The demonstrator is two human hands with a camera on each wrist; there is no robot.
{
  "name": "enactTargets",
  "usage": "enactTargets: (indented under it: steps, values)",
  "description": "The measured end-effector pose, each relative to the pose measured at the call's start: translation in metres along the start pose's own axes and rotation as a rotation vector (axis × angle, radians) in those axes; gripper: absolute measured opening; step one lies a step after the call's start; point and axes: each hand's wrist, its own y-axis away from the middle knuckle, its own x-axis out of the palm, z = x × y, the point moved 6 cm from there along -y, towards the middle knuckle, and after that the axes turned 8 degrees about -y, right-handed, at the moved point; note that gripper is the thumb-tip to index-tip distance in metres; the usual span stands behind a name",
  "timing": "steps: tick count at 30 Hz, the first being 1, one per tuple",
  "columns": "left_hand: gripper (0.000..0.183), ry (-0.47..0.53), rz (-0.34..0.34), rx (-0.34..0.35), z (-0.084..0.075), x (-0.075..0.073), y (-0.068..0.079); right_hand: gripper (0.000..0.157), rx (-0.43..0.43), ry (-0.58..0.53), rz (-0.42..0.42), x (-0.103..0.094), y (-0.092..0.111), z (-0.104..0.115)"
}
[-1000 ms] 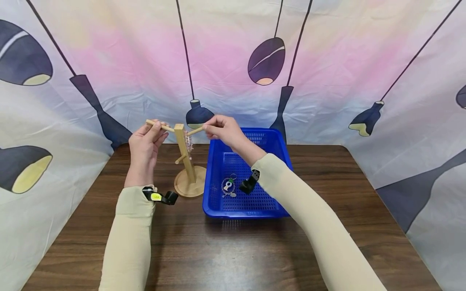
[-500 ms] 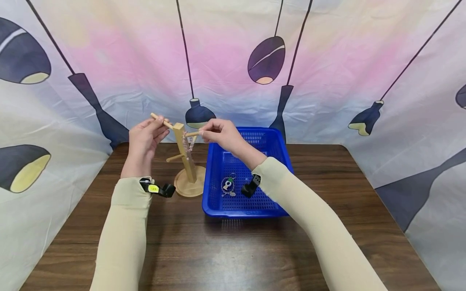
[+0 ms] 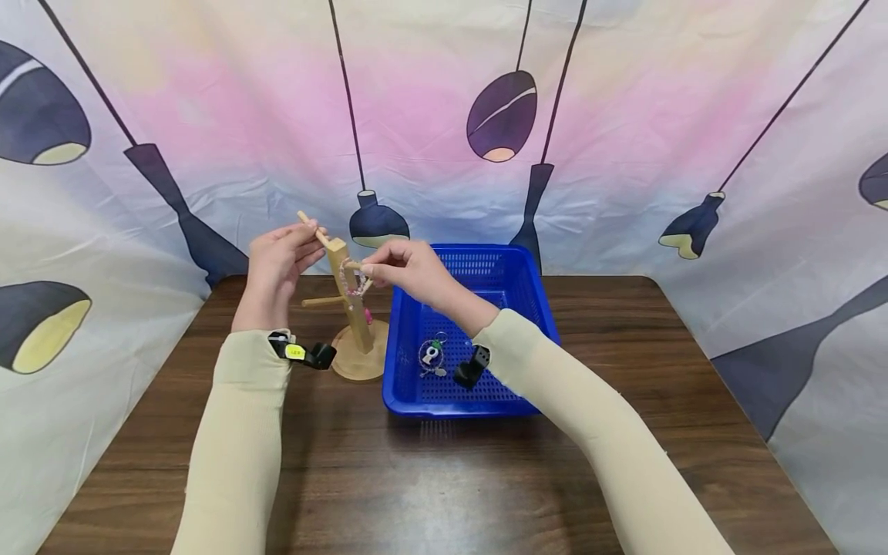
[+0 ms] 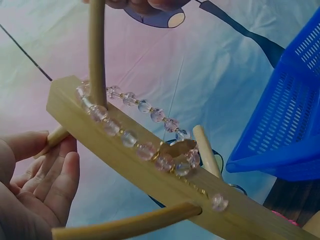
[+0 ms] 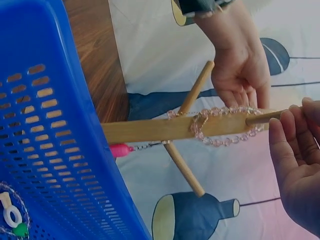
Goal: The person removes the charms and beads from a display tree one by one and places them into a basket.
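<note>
A wooden peg stand [image 3: 352,308] with a round base stands on the table, left of the basket. My left hand [image 3: 274,258] pinches one upper peg [image 4: 56,139] between thumb and fingers. On the opposite side, my right hand [image 3: 412,270] pinches the end of another upper peg [image 5: 264,118]. A beaded bracelet [image 4: 145,151] of clear and pale pink beads hangs in a loop from that second peg, against the post. Lower on the stand, a bright pink charm [image 5: 120,150] hangs from a chain. Two lower pegs stick out with no hand on them.
A blue perforated basket [image 3: 451,411] stands right of the stand, under my right forearm. In it lies a ring-shaped trinket [image 3: 431,354] with white and green parts. Dark wood table [image 3: 430,486] spreads in front; a printed cloth [image 3: 444,139] hangs behind.
The stand has turned, so its lower peg swings further left and the bracelet faces me more. My right hand has moved left and slightly down; both hands keep their pinch on the pegs.
</note>
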Motion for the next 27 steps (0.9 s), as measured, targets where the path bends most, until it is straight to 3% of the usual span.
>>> enactTargets:
  steps: [19, 27]
  values:
    - [0.018, -0.212, -0.008, -0.038, 0.000, 0.009, -0.008, 0.014, -0.053, 0.061, 0.044, 0.032, 0.007, 0.008]
    - [0.015, -0.209, -0.001, -0.040, 0.002, 0.011, -0.009, 0.014, -0.068, 0.090, 0.037, 0.036, 0.006, 0.007]
